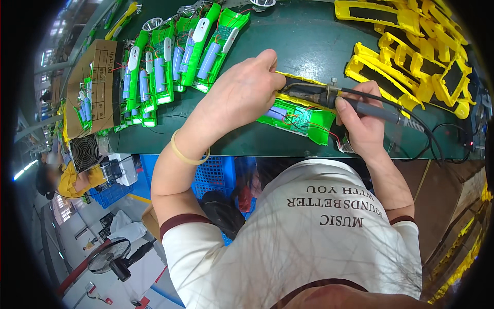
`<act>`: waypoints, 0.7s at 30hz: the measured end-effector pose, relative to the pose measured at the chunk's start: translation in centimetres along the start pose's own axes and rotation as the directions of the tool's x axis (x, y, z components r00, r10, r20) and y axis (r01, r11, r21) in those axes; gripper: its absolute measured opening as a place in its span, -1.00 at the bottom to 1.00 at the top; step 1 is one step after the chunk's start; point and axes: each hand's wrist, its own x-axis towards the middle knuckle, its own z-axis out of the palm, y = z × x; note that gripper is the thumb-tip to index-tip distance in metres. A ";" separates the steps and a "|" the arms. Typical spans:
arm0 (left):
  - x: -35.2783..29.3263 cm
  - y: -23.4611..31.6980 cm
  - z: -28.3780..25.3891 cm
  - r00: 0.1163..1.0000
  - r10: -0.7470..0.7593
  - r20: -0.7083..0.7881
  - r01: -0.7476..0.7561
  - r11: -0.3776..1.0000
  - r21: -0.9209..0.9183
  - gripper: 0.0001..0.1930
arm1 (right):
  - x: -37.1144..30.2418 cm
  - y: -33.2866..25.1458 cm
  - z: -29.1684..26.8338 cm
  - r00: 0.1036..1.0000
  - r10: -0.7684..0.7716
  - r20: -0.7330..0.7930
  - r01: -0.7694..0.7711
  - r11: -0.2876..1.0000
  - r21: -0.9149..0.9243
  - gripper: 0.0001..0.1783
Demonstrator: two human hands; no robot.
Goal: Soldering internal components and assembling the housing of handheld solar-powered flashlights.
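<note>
My right hand (364, 123) is wrapped round the grey handle of a soldering iron (378, 110), its metal front end pointing left. My left hand (249, 85) is closed at the near end of a yellow housing (302, 80) with a dark panel; its fingertips are partly hidden. The iron's metal part lies over that housing. Just below sits an open green housing (320, 133) holding a blue battery cell (277, 113) and a circuit board (300, 118). A red wire runs from it toward my right hand.
Several green housings (159, 72) with blue cells stand in a row at left, beside a cardboard box (98, 72). Yellow housings (411, 67) pile up at right. Black cables (435, 136) trail from the iron. The green table's (303, 31) front edge lies close to my body.
</note>
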 end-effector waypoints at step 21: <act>-1.0 -0.7 0.8 0.998 -0.061 0.008 0.060 0.995 0.084 -0.92 | -0.4 0.4 -10.8 0.741 -0.664 -0.104 0.594 0.720 -0.359 -0.69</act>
